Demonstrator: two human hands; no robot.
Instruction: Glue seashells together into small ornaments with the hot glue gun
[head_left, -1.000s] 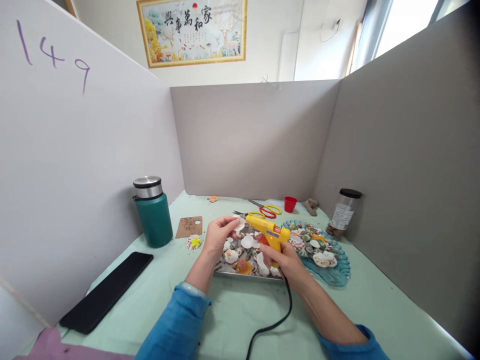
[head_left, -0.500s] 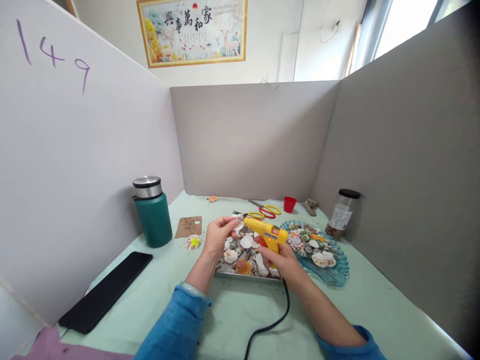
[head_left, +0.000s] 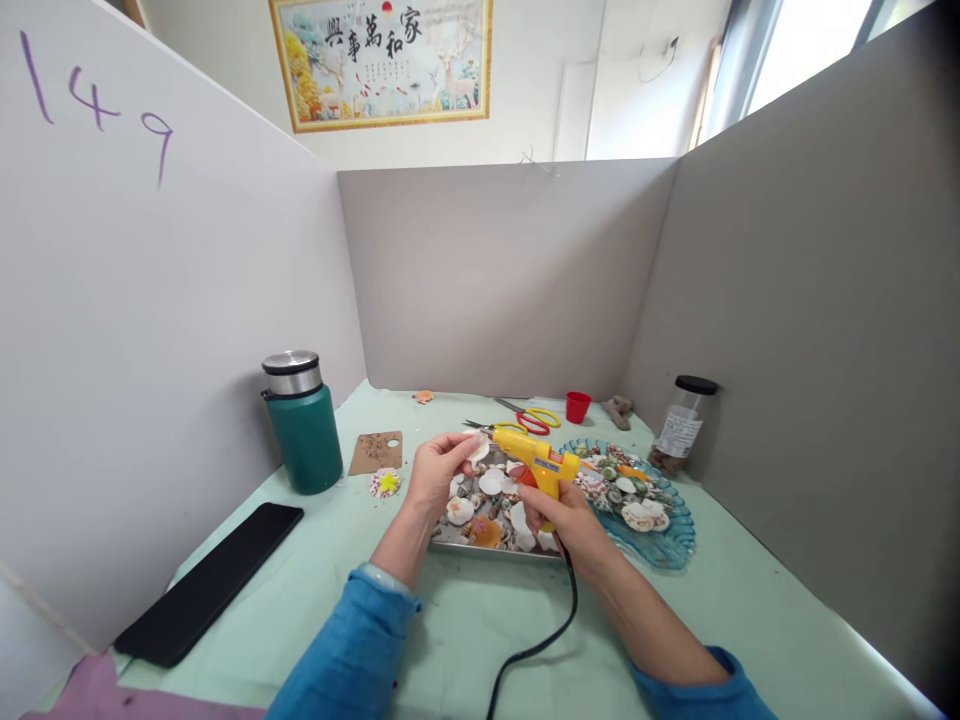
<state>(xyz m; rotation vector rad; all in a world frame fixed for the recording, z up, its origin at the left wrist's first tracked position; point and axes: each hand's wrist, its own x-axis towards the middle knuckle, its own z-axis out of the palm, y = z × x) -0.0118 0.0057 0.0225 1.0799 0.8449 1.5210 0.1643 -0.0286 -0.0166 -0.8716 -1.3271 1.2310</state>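
My right hand (head_left: 559, 520) grips a yellow hot glue gun (head_left: 534, 458) by its handle, the nozzle pointing left. Its black cord (head_left: 544, 640) trails toward me over the table. My left hand (head_left: 433, 474) pinches a small white shell (head_left: 478, 449) right at the nozzle tip. Both hands hover over a metal tray (head_left: 480, 545) that holds several shells.
A blue glass dish (head_left: 675, 545) of shells lies right of the tray. Scissors (head_left: 534, 418), a red cup (head_left: 577, 406) and a black-lidded jar (head_left: 681, 424) stand behind. At left are a green flask (head_left: 302, 424), a brown card (head_left: 376, 452), a star-topped shell (head_left: 386, 482) and a black slab (head_left: 210, 581). Grey partitions enclose the table.
The glue gun and both hands stay almost still; the view has shifted slightly, nothing else changes.
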